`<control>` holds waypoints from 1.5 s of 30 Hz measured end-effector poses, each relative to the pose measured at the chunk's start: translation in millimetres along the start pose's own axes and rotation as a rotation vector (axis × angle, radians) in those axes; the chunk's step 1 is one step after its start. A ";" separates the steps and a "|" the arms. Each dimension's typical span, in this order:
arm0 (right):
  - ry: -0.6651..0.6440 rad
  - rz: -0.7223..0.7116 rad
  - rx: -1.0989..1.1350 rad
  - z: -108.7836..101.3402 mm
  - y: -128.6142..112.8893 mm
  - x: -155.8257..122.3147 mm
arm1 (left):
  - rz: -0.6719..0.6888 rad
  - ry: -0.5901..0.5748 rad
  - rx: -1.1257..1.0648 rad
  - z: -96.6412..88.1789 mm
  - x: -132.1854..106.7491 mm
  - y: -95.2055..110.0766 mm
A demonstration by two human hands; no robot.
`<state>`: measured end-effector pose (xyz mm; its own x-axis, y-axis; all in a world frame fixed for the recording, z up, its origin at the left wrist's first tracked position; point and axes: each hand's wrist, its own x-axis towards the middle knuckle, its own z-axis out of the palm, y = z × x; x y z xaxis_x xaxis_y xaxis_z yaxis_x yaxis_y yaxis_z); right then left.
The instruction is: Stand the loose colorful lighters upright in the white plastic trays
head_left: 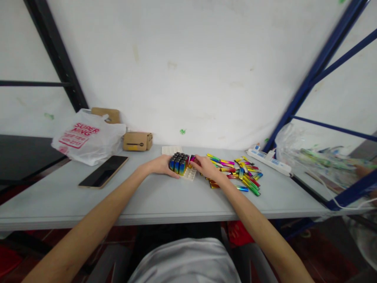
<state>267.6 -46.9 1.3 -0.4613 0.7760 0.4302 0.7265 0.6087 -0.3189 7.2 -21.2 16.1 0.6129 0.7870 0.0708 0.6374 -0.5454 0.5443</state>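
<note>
While the left hand (163,165) cups the left side of an upright block of lighters (178,164), thumb in front, other fingers hidden, clamping impossible to tell, the right hand (203,165) has its fingertips closed on a single pink lighter (192,158) just beside it. Block: standing in a pale tray (190,175), mid-table. Loose lighters (249,179): one heap, lying right of the tray. Second tray (167,149): pale, behind, near the wall (188,78).
</note>
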 end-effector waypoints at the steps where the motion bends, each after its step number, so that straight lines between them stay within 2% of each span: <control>1: -0.007 -0.002 -0.005 -0.5 0.3 0.0 | -0.002 0.001 0.007 0.0 0.0 0.0; 11: -0.096 -0.028 -0.074 5.8 1.8 0.8 | 0.014 -0.014 -0.008 -1.0 -1.2 3.7; 17: -0.141 -0.063 0.048 -18.9 13.0 -4.6 | -0.016 -0.015 -0.025 -1.6 -2.9 6.4; 20: -0.124 0.012 0.009 -31.0 30.5 -9.2 | -0.021 -0.025 -0.038 -2.0 -3.2 7.0; 23: -0.055 0.148 -0.148 -39.8 50.4 -13.9 | -0.014 -0.038 -0.034 -2.4 -3.1 6.4; 27: -0.171 0.329 -0.268 -48.5 70.0 -21.9 | -0.015 -0.037 -0.027 -2.5 -3.1 5.4; 30: -0.230 0.407 -0.275 -51.1 75.3 -26.3 | -0.013 -0.034 -0.019 -3.1 -3.7 6.4; 35: -0.241 0.500 -0.274 -48.9 73.1 -26.1 | -0.031 -0.040 0.000 -4.4 -4.9 8.9; 37: -0.185 0.474 -0.302 -47.2 70.8 -23.8 | -0.031 -0.044 0.015 -4.4 -4.6 9.0; 39: -0.047 0.418 -0.294 -45.5 67.5 -20.9 | -0.037 -0.043 0.027 -4.2 -4.0 8.9; 42: 0.160 0.365 -0.144 -43.2 60.3 -16.3 | -0.031 -0.035 0.026 -4.1 -3.6 8.9; 45: 0.283 0.309 0.022 -39.9 52.3 -12.7 | -0.007 -0.043 0.003 -4.0 -3.9 8.8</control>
<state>331.8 -31.6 12.8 -0.0627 0.8485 0.5254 0.7965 0.3598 -0.4859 8.5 -27.9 24.0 0.6275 0.7780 0.0311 0.6435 -0.5406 0.5419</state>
